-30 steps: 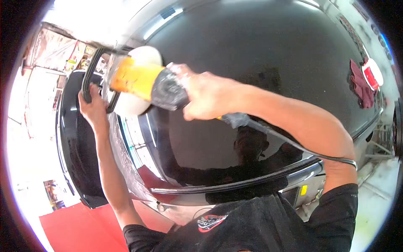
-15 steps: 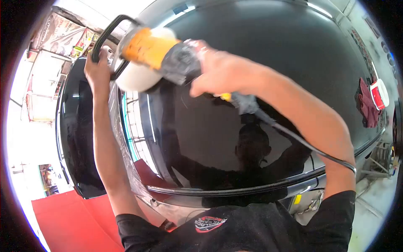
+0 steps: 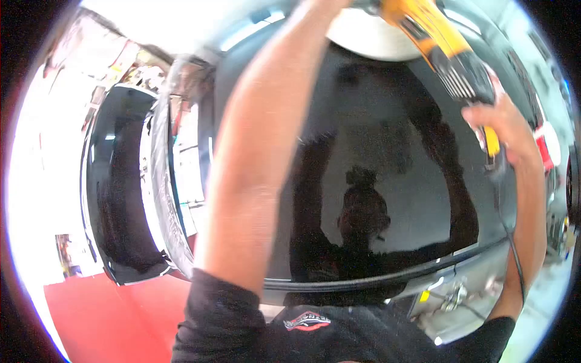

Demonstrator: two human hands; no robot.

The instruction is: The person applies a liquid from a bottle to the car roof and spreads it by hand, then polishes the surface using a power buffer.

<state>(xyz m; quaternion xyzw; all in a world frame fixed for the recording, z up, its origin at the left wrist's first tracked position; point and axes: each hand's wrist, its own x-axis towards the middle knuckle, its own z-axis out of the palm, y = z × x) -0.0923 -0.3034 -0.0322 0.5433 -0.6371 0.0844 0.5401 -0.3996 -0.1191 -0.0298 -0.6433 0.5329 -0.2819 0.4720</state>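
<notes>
A yellow and black polisher (image 3: 439,42) is at the top right, above a glossy black car panel (image 3: 387,121). Its round white pad (image 3: 375,39) rests against the far part of the panel. My right hand (image 3: 505,124) is closed around the polisher's rear handle, and a dark cord (image 3: 511,236) trails from it along my forearm. My left arm (image 3: 254,145) stretches up across the panel to the polisher's front end. The fingers of my left hand lie beyond the top edge of the view. My head and arms are mirrored in the black surface.
On the left stands another black car panel (image 3: 121,181), with clear plastic sheeting (image 3: 163,175) beside it. Red material (image 3: 115,320) covers the lower left. A white and red container (image 3: 548,145) sits at the right edge of the panel, partly behind my arm.
The polisher has swept from the upper left to the upper right and farther away. Both hands moved with it; my left hand, then on the loop handle, has nearly left the view.
</notes>
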